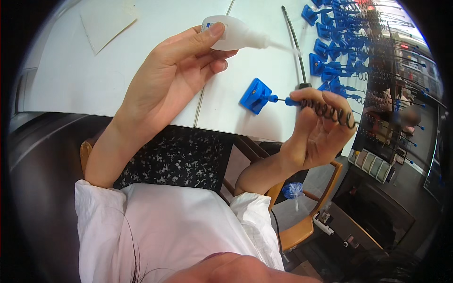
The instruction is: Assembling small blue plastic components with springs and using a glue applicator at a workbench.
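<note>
Table: white top [141, 70], seam running down it just left of the fingers; pale paper sheet [106, 23] at the far left corner
Seating: wooden chair [302, 226], below the fingers
Floor: dark, grey, lower right
Shelving: dark racks [401, 94] right of the fingers; brightly lit

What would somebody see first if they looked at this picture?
First, the two hands raised over the white table: the left hand holds a small white squeeze bottle with its thin nozzle pointing right. The right hand holds a black coiled spring joined to a blue square-based plastic part. At the table's far right lies a big heap of similar blue parts.
</note>
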Demonstrator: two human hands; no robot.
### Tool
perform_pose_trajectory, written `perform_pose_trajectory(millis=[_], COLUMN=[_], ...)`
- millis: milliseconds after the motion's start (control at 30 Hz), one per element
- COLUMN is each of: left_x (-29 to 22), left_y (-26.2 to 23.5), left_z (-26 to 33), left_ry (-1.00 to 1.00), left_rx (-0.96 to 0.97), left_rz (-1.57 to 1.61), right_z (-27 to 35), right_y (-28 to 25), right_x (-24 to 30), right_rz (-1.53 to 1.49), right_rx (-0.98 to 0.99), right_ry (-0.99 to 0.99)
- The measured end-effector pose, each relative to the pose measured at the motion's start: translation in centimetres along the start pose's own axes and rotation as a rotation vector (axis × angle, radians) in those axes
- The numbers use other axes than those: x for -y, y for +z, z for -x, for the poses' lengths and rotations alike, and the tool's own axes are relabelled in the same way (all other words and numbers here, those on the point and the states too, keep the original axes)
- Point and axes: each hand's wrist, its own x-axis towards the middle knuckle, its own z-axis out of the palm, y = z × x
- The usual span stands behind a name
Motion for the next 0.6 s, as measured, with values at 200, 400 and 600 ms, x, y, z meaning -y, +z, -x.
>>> perform_pose_trajectory(millis=[200,400,600], left_x=[-0.3,-0.9,-0.2], left_y=[0.1,0.4,1.1], left_z=[-0.2,-0.6,-1.4], left_ry=[0.113,0.179,0.437], left_rx=[0.059,0.106,0.123], left_rz=[-0.047,-0.338,-0.697], right_z=[0.1,0.7,1.5], right_y=[-0.1,-0.3,-1.0], right_x=[0.4,0.1,-0.2], right_rz=[0.034,-0.094,-0.061], right_rx=[-0.003,-0.113,-0.082], right_ry=[0.036,-0.022,-0.111])
